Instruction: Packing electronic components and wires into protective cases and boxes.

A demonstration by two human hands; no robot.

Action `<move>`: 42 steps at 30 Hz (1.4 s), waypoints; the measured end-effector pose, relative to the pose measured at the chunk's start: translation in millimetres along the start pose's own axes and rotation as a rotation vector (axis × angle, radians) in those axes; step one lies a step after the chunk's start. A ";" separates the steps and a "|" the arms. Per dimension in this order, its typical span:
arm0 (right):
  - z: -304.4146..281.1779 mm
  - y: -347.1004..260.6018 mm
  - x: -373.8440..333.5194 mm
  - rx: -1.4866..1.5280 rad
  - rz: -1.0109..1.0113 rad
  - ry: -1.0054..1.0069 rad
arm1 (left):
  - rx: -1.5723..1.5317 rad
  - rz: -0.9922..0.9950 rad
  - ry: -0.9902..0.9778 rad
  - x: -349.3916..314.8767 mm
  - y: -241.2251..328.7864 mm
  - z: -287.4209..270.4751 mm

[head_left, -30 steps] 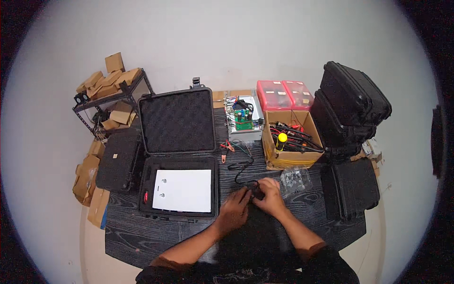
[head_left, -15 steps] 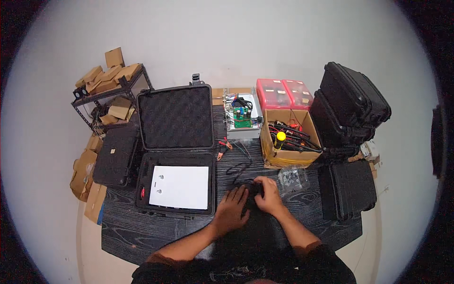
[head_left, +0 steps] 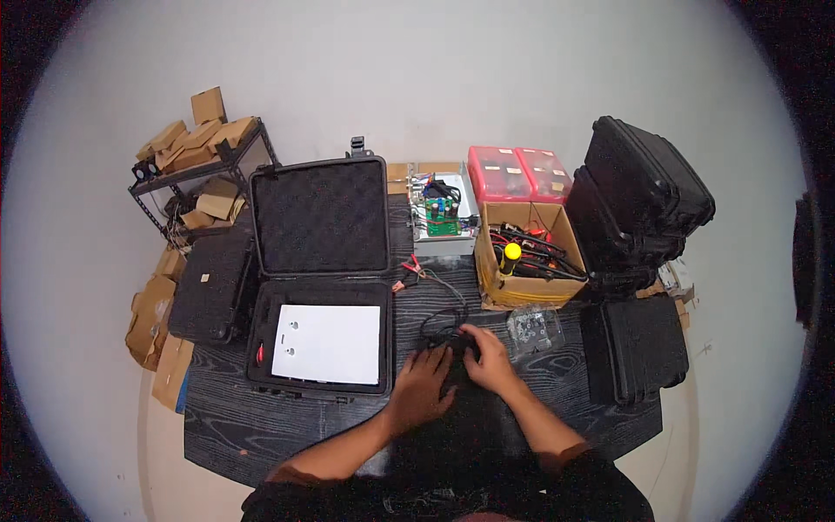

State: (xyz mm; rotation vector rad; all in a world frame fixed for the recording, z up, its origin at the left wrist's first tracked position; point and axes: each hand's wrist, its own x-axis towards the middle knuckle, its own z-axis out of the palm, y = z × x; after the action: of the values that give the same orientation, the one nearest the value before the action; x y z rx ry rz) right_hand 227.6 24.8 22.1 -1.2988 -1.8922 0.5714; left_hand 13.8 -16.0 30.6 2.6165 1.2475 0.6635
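My left hand (head_left: pixel 422 384) lies palm down with its fingers stretched over a dark bundle that I cannot make out clearly in the shadow. Close to its right, my right hand (head_left: pixel 490 359) has curled fingers, closed at the end of a looped black cable (head_left: pixel 444 315). From there the cable runs away from me to red crocodile clips (head_left: pixel 412 271) on the dark wood-grain table (head_left: pixel 300 426). Left of my hands stands an open black hard case (head_left: pixel 322 217), its lid lined with bumpy foam. A white flat-topped box (head_left: pixel 329 344) sits in its lower half.
Behind the clips stands a housing with a green circuit board (head_left: pixel 444 217). A cardboard box (head_left: pixel 532 291) holds cables and a yellow-topped tool; a clear plastic bag (head_left: pixel 534 331) lies before it. Red bins (head_left: pixel 513 174) stand behind. Black cases (head_left: pixel 639 200) are stacked right, another (head_left: pixel 209 287) left.
The right fingers have moved slightly left and away from me, closer to the left hand. The cable loop has shifted and widened near them, and the clips have shifted a little.
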 end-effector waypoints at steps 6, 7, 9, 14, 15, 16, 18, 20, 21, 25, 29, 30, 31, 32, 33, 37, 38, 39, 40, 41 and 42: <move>10.7 17.8 -5.1 -0.030 0.012 0.013 | 0.059 -0.088 -0.108 -3.6 2.6 0.1; 11.9 21.0 -5.9 -0.026 0.015 0.014 | 0.051 -0.083 -0.097 -3.8 3.0 -0.6; 12.5 23.5 -5.4 -0.040 -0.007 0.015 | 0.041 -0.080 -0.087 -3.5 4.0 -3.5; 6.4 10.5 0.8 -0.068 -0.093 0.028 | 0.011 -0.079 -0.108 -3.2 3.7 -8.4; 6.8 10.6 1.0 -0.071 -0.095 0.042 | 0.010 -0.079 -0.109 -3.5 3.3 -7.0; 7.2 10.6 1.0 -0.074 -0.097 0.056 | -0.004 -0.080 -0.097 -4.2 2.8 -4.8; 6.9 8.4 -0.9 -0.034 -0.062 0.081 | -0.019 -0.082 -0.086 -4.8 2.6 -2.8; 6.5 9.1 -3.1 0.006 -0.028 0.106 | 0.002 -0.082 -0.090 -5.4 3.1 -2.5; 6.1 10.7 -3.2 -0.034 -0.033 0.091 | 0.001 -0.081 -0.091 -5.7 2.7 -1.1; 0.7 4.0 -4.0 -0.069 -0.048 0.029 | 0.005 -0.066 -0.053 -6.5 1.9 1.5; -13.7 -10.0 4.4 -0.156 -0.105 -0.149 | -0.012 -0.076 -0.073 -7.5 -0.3 1.0; -17.8 -9.6 6.4 -0.132 -0.138 -0.185 | -0.015 -0.073 -0.074 -5.8 0.3 0.6; -20.5 -8.9 6.8 -0.108 -0.171 -0.220 | 0.005 -0.070 -0.076 -4.7 1.2 -0.1; -20.6 -5.7 6.3 -0.111 -0.168 -0.219 | 0.025 -0.067 -0.077 -3.6 2.0 -1.1; -19.5 -2.2 6.7 -0.085 -0.136 -0.239 | 0.023 -0.063 -0.079 -2.7 2.6 -2.2; -18.6 4.0 5.8 -0.049 -0.158 -0.235 | 0.012 -0.046 -0.063 -1.7 2.2 -5.3; -17.9 3.8 5.3 -0.048 -0.156 -0.237 | 0.006 -0.048 -0.068 -2.2 1.6 -5.4; -18.4 1.9 5.4 -0.014 -0.127 -0.226 | 0.005 -0.049 -0.068 -2.8 0.8 -5.6; -18.8 -0.2 5.6 0.020 -0.098 -0.216 | -0.022 -0.046 -0.069 -3.5 0.0 -5.8; -19.9 -2.9 5.5 0.020 -0.098 -0.218 | -0.048 -0.044 -0.069 -3.9 -0.5 -5.9; -23.2 -9.9 6.3 0.044 -0.047 -0.232 | -0.049 -0.045 -0.067 -3.2 -0.9 -5.7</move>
State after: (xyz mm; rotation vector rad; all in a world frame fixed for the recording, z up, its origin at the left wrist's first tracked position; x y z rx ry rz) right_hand 238.8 25.5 45.5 -1.1989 -2.0795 0.7622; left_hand 8.8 -18.1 34.3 2.5415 1.2505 0.5857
